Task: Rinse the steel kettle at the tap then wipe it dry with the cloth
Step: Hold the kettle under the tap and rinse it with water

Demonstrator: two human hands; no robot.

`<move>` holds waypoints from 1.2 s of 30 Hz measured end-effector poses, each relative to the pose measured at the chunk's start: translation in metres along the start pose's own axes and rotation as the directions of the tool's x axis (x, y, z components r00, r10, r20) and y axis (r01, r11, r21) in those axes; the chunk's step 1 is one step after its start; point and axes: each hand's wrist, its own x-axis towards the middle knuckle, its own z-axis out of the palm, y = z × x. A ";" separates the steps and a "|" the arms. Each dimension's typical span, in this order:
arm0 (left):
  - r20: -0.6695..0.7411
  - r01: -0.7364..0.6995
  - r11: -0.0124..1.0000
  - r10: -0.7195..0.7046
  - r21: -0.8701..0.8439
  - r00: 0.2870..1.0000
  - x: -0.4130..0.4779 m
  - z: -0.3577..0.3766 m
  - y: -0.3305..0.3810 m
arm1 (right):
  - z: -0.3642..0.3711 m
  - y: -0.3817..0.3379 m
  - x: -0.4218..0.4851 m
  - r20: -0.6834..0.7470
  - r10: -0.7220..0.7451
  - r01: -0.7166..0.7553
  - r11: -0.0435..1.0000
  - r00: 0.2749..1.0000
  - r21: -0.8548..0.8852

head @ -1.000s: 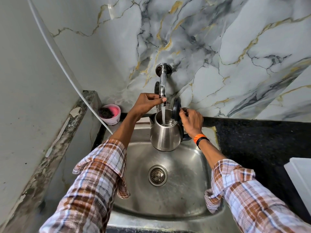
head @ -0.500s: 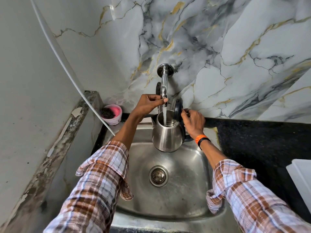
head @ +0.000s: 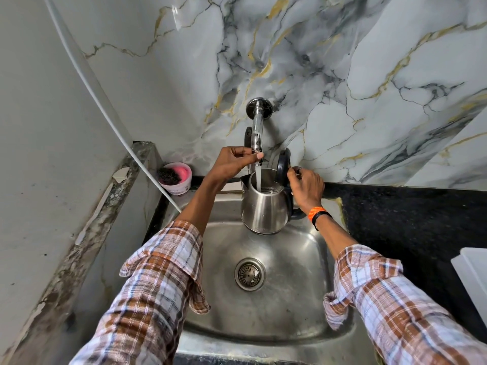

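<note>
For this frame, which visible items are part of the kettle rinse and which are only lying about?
In use:
- steel kettle, lid open
- tap, water running into the kettle
- left hand at the spout
- right hand on the kettle's lid and handle
- sink

Lying about:
- pink tub with a dark scrubber
- white hose
- white tray on the counter

No cloth is visible.

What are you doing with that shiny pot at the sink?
A person is filling a steel kettle over the sink. Water runs from the tap straight into its open top. The left hand grips the tap's end, and the right hand holds the kettle near its raised black lid.
</note>
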 end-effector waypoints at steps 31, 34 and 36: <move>-0.332 0.067 0.958 0.031 0.277 0.943 -0.055 0.045 -0.019 | -0.042 0.025 -0.010 -0.031 0.085 -0.086 0.996 0.996 -0.009; -0.257 0.051 0.937 0.042 0.344 0.966 -0.072 0.047 -0.036 | -0.051 0.031 -0.017 -0.034 0.082 -0.081 0.997 0.996 0.011; -0.211 0.043 0.943 0.029 0.331 0.977 -0.081 0.053 -0.039 | -0.059 0.035 -0.022 -0.041 0.080 -0.079 0.997 0.996 0.015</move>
